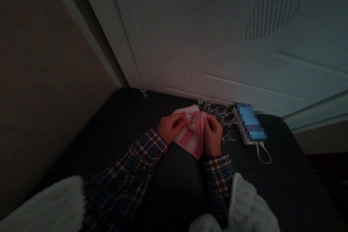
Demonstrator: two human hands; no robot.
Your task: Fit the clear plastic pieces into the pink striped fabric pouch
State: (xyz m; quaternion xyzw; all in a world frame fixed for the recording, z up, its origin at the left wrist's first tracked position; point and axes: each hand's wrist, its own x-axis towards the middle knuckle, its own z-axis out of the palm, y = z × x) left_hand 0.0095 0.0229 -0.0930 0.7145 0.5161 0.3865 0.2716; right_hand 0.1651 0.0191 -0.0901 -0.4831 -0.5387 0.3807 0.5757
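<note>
Pink-and-white cloth (191,142), striped, is held up just above the dk table (116,127), near its back edge, bunched betw. both hands. L hand (170,129): thumb & fingers drawn together, pinching cloth at its L side. R hand (213,136): fingers curled in tight on cloth's R edge. Small clear pc (192,118) shows in the folds betw. them; too dim to tell which hand has it.

Just behind & R of cloth: cluster of small clear pcs (220,111) w/ round rims, prob. tiny cups; can't tell if anything's inside. One more clear pc (144,90) stands apart, back L, by the white panel (217,50). R of cluster: phone (251,123), screen lit but pixelated, white cable (270,157) looped at near end.
</note>
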